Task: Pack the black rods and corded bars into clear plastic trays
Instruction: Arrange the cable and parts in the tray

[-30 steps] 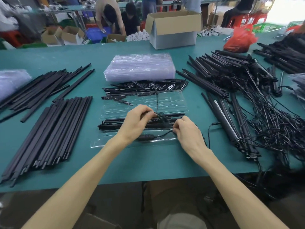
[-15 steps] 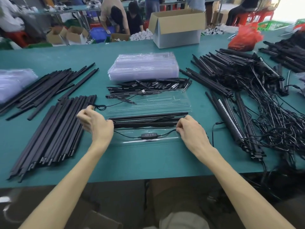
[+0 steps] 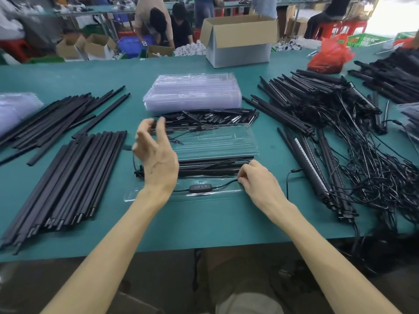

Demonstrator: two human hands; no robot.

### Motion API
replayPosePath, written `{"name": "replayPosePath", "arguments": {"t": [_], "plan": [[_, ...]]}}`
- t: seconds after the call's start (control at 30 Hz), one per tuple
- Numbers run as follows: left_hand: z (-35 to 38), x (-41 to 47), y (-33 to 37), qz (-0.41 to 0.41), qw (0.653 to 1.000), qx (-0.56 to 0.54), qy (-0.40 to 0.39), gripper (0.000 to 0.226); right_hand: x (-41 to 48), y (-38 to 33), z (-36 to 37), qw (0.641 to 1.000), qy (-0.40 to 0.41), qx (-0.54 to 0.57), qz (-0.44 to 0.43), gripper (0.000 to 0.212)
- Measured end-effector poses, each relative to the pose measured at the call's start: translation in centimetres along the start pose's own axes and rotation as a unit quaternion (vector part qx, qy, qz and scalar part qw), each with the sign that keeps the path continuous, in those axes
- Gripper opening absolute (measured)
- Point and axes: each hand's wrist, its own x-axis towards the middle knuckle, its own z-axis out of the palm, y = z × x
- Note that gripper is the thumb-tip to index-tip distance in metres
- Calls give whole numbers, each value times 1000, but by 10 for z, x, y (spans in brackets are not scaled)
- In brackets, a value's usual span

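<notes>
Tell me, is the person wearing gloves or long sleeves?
No. The left hand and right hand are bare, with no gloves, rings or watch showing. The left forearm and right forearm are uncovered to the picture's edge; no sleeve shows.

Teal-topped table [image 3: 68,71]; behind it metal-legged worktables [image 3: 90,10] and red stools [image 3: 344,28]; bright daylight glares in at far right.

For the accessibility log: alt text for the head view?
Right hand pinches a cord at the right end of a clear tray holding black bars; left hand hovers loose-fingered over its left end. Rods lie left, tangled corded bars right, on a green table.
</notes>
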Motion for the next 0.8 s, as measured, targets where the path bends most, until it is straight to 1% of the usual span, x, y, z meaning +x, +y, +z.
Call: {"name": "replayPosePath", "arguments": {"t": [0.07, 0.1, 0.13, 0.17, 0.23, 0.3, 0.37, 0.43, 0.47, 0.57, 0.67, 0.8], "plan": [[6, -2, 0, 82, 993, -47, -75, 49, -1, -2, -1, 1000, -1, -5, -5, 7], [10, -3, 1, 111, 982, -81, -132, 35, -1, -3, -3, 1000, -3, -9, -10, 8], [14, -3, 2, 122, 968, -108, -191, 26, -1, -4, -5, 1000, -7, -15, -16, 8], [19, -2, 2, 118, 955, -122, -241, 23, -2, -5, -7, 999, -9, -19, -26, 9], [30, -3, 3, 105, 942, -114, -297, 36, -5, -7, -14, 998, -4, -24, -56, 8], [39, -6, 2, 109, 935, -85, -326, 51, -11, -8, -22, 995, 23, -35, -91, 7], [46, -12, -2, 119, 924, -51, -360, 55, -18, -4, -30, 991, 69, -55, -101, 9], [50, -18, -6, 129, 916, -16, -379, 56, -23, 4, -36, 988, 108, -78, -72, 11], [50, -21, -8, 132, 914, -3, -384, 56, -26, 9, -39, 988, 114, -91, -51, 12], [51, -26, -9, 128, 909, 20, -396, 58, -31, 21, -42, 990, 91, -110, 11, 22], [51, -23, -8, 121, 901, 37, -415, 58, -34, 23, -41, 993, 68, -78, 53, 31], [51, -19, -8, 134, 894, 41, -426, 58, -34, 18, -41, 989, 91, -89, 71, 40]]}}
